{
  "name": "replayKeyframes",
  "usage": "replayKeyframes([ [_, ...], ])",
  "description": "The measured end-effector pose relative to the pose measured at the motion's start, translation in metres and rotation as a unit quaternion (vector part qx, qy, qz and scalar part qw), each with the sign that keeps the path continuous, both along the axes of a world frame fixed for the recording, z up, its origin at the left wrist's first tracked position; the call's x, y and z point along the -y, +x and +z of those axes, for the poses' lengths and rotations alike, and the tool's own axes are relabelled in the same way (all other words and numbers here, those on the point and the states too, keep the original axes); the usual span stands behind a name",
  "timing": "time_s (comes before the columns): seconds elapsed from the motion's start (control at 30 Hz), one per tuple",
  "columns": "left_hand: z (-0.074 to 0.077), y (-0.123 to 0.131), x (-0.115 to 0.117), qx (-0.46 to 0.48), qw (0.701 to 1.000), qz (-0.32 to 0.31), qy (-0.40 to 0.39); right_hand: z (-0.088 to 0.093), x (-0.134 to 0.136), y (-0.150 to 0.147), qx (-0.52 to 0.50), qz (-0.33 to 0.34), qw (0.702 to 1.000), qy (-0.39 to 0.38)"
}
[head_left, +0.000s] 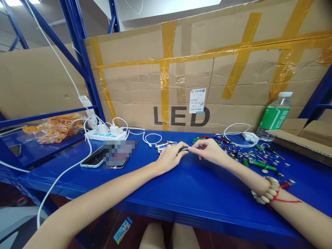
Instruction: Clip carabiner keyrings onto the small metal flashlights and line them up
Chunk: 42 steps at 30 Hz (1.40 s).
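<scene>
One green penlight [183,149] (pinched) spans left hand [169,158] and right hand [210,151].

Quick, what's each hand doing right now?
Left hand: closed, holding one end of a green tube.
Right hand: closed, pinching the tube's other end.

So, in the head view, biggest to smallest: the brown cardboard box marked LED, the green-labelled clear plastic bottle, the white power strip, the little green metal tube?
1. brown cardboard box marked LED
2. green-labelled clear plastic bottle
3. white power strip, close to the bottle, unsure
4. little green metal tube
</scene>
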<state>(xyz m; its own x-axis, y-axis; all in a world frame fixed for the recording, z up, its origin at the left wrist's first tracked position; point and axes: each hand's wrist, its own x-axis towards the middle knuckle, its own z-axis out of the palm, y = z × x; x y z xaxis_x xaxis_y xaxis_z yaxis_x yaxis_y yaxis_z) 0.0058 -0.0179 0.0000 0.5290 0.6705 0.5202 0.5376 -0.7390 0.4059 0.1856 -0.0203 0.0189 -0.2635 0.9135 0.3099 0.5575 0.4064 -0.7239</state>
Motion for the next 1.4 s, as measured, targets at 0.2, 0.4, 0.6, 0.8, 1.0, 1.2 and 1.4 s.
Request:
replayKeyframes([
  [0.2, 0.001, 0.001, -0.006, -0.003, 1.000, 0.008, 0.001, -0.001, -0.002, -0.002, -0.017, 0.017, 1.000, 0.011],
  [0.4, 0.002, 0.002, -0.006, -0.036, 0.999, 0.006, -0.014, 0.014, -0.008, 0.021, 0.079, -0.113, 0.986, 0.094],
  [0.6, 0.006, 0.002, 0.001, -0.076, 0.997, 0.003, -0.018, 0.032, -0.016, 0.067, 0.295, -0.313, 0.901, 0.057],
  [0.8, 0.006, 0.003, 0.002, -0.085, 0.996, 0.002, -0.004, 0.033, -0.020, 0.089, 0.381, -0.360, 0.849, -0.069],
  [1.0, 0.006, 0.004, 0.003, -0.138, 0.989, 0.009, 0.045, 0.026, -0.021, 0.084, 0.422, -0.383, 0.818, -0.081],
  [1.2, 0.007, 0.002, 0.003, -0.196, 0.973, 0.031, 0.121, 0.019, -0.021, 0.080, 0.425, -0.373, 0.824, -0.035],
  [1.4, 0.007, -0.001, 0.000, -0.225, 0.962, 0.033, 0.152, 0.014, -0.023, 0.075, 0.388, -0.337, 0.856, 0.061],
])
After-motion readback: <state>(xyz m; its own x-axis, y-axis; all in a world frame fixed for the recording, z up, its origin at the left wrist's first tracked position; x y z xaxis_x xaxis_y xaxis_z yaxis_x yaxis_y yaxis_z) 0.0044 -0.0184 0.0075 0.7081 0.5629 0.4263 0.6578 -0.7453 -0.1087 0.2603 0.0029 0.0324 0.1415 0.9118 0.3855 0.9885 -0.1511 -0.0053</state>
